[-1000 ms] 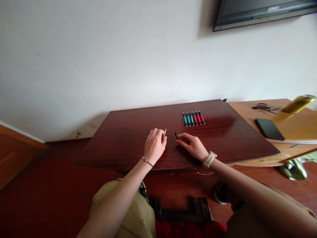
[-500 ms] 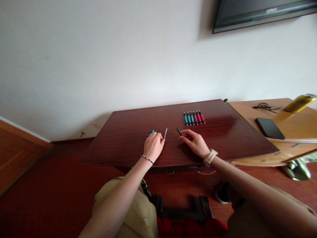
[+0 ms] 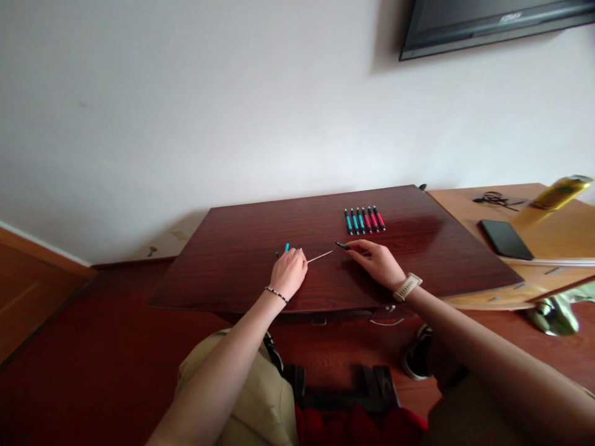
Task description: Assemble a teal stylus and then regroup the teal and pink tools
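Observation:
My left hand point(image 3: 289, 271) is closed over the dark wooden table, holding a thin pen refill point(image 3: 320, 256) whose tip points right. Just beyond its knuckles a turquoise pen part point(image 3: 287, 247) shows, along with a small dark piece point(image 3: 277, 254); the rest of them is hidden by the hand. Between the fingertips of my right hand point(image 3: 376, 261) is a black pen barrel part point(image 3: 343, 246), its free end turned left toward the refill. A small gap separates refill and barrel.
A row of turquoise and pink pens point(image 3: 364, 220) lies on the table point(image 3: 260, 223) beyond my right hand. On the lighter cabinet at right are a black phone point(image 3: 506, 239), a coiled black cable point(image 3: 496, 199) and a yellow can point(image 3: 560, 192). A television point(image 3: 493, 28) hangs above.
The refill in my left hand has swung from pointing away to pointing right. My right hand has shifted slightly right, and the black barrel part now lies more sideways.

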A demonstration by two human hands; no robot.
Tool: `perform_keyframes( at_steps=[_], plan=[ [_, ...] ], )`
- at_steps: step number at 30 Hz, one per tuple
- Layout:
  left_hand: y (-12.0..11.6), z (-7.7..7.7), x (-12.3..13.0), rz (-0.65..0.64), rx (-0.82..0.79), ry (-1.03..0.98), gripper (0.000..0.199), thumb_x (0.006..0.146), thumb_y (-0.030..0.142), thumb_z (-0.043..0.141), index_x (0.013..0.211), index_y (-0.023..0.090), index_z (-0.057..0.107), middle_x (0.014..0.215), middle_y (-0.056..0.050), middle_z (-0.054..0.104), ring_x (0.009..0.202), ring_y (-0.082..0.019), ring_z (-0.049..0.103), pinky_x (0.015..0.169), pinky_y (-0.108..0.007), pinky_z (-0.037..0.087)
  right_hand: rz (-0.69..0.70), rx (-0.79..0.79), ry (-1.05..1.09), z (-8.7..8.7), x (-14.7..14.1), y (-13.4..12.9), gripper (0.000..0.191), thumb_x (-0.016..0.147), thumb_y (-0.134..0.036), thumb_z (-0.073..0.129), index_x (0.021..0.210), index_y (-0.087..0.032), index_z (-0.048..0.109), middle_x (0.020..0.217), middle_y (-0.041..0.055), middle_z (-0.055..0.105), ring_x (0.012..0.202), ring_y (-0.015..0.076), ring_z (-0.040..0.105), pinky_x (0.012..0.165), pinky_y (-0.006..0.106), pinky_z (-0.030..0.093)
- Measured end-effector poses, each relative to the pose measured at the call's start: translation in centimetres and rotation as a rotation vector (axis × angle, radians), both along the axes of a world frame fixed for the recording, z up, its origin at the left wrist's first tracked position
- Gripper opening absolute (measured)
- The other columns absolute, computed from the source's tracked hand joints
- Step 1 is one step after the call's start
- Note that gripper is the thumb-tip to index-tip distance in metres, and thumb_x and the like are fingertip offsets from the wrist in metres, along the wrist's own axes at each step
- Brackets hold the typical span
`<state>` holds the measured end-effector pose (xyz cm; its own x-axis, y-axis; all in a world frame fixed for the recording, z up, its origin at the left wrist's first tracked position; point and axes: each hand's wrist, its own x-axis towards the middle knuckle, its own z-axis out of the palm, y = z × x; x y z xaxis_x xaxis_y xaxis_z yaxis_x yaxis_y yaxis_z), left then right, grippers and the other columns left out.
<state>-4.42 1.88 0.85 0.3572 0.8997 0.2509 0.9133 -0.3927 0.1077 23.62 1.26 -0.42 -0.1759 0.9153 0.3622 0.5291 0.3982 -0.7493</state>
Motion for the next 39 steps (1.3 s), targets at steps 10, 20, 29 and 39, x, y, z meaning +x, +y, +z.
perform_keyframes(
  at_steps=[10, 20, 29, 39],
  plan=[
    [-0.3, 0.0, -0.4, -0.145, -0.011, 0.028, 0.015, 0.102, 0.014, 0.053, 0.09, 0.018, 0.06, 0.096, -0.009, 0.067, 0.095, -0.024, 0.066, 0.093, -0.04, 0.057, -0.014, 0.188, -0.462, -1.4, 3.5, 1.0, 0.03, 0.107, -0.033, 0.052, 0.122, -0.027, 0.077, 0.113, 0.0091, 0.071, 0.105, 0.0269, 0.068, 0.094, 0.04, 0.057],
    [-0.4, -0.7, 0.4, -0.204, 0.03, 0.007, 0.017, 0.105, 0.015, 0.049, 0.09, 0.02, 0.055, 0.096, -0.007, 0.064, 0.097, -0.024, 0.064, 0.097, -0.041, 0.054, 0.035, 0.177, -0.499, -1.3, 3.0, 0.8, 0.033, 0.108, -0.034, 0.05, 0.126, -0.027, 0.076, 0.114, 0.0092, 0.07, 0.105, 0.0263, 0.066, 0.093, 0.04, 0.058],
    [-0.3, -0.3, 0.4, -0.176, 0.024, 0.001, 0.017, 0.104, 0.013, 0.05, 0.089, 0.02, 0.053, 0.096, -0.006, 0.063, 0.094, -0.022, 0.062, 0.093, -0.039, 0.055, -0.013, 0.185, -0.473, -1.4, 3.2, 0.8, 0.031, 0.108, -0.033, 0.05, 0.123, -0.027, 0.077, 0.114, 0.0094, 0.071, 0.106, 0.0267, 0.066, 0.096, 0.041, 0.057],
    [-0.4, -0.6, 0.4, -0.18, 0.031, -0.008, 0.016, 0.104, 0.014, 0.05, 0.09, 0.021, 0.054, 0.097, -0.006, 0.062, 0.094, -0.022, 0.062, 0.095, -0.041, 0.055, 0.044, 0.188, -0.437, -1.2, 2.8, 0.7, 0.031, 0.106, -0.032, 0.053, 0.124, -0.032, 0.077, 0.112, 0.0085, 0.072, 0.104, 0.0271, 0.067, 0.092, 0.043, 0.059]
  ],
)
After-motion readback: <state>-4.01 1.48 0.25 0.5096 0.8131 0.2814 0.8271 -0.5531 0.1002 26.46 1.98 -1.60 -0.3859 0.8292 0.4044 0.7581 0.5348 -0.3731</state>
